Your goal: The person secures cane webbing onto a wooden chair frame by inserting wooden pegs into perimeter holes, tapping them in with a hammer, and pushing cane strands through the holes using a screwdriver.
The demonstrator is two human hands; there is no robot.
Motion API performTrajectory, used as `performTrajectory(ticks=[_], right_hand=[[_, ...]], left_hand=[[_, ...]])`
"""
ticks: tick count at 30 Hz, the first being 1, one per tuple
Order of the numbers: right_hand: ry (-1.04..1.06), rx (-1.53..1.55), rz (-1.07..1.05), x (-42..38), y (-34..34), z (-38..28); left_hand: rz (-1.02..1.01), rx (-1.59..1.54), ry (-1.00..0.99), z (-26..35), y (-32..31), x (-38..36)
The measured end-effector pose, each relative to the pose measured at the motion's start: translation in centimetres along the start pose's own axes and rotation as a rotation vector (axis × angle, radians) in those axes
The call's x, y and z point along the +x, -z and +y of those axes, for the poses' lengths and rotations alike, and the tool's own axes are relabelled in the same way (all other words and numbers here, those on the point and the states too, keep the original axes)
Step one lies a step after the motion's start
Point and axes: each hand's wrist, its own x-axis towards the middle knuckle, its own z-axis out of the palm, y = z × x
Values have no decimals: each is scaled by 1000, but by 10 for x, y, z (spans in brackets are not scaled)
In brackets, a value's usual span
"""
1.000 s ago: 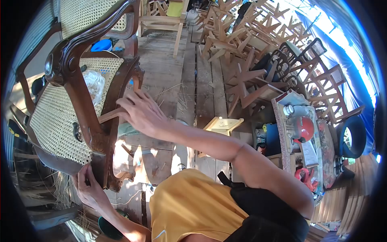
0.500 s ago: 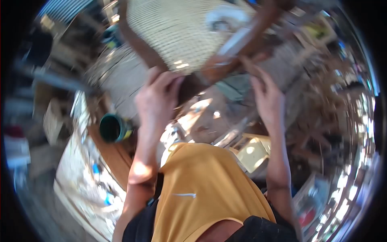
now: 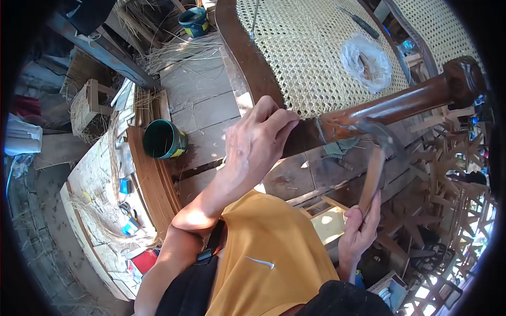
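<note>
A brown wooden frame (image 3: 243,55) with woven cane webbing (image 3: 311,68) lies in front of me, its turned leg (image 3: 406,102) pointing right. At the near corner of the webbing, my left hand (image 3: 255,134) rests on the frame with fingers pinched together. Whatever they hold is hidden. My right hand (image 3: 359,231) grips a hammer (image 3: 372,176) by its wooden handle. Its blurred metal head is raised close to the leg and right of my left fingers. On the webbing are a clear plastic bag (image 3: 385,68) and a dark-handled pointed tool (image 3: 365,26).
A green bucket (image 3: 153,139) stands left on the plank floor (image 3: 195,92), with another bucket (image 3: 194,22) farther back. Brown boards (image 3: 153,179) lie beside a bench (image 3: 95,195) with scissors and cane strands. Wooden pieces (image 3: 448,184) are piled at right. Another cane panel (image 3: 448,26) is behind.
My right hand has come down from the leg and now holds a hammer, not visible before. My left hand has shifted right along the frame. The view has turned and sharpened.
</note>
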Motion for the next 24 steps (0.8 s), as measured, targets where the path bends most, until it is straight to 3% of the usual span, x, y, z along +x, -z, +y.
performTrajectory(ticks=[5,14,17,24], right_hand=[[176,-232,-205,31,1,-39],[188,-286,-174,22,-5,-57],[25,-391,-298,16,-5,-68],[200,-379,-62,20,-18,-72]], left_hand=[[-6,-18,3,0,1,1],[-16,-64,-26,-6,0,2],[-12,-75,-40,-8,-1,3],[-43,-76,-11,-7,-1,2]])
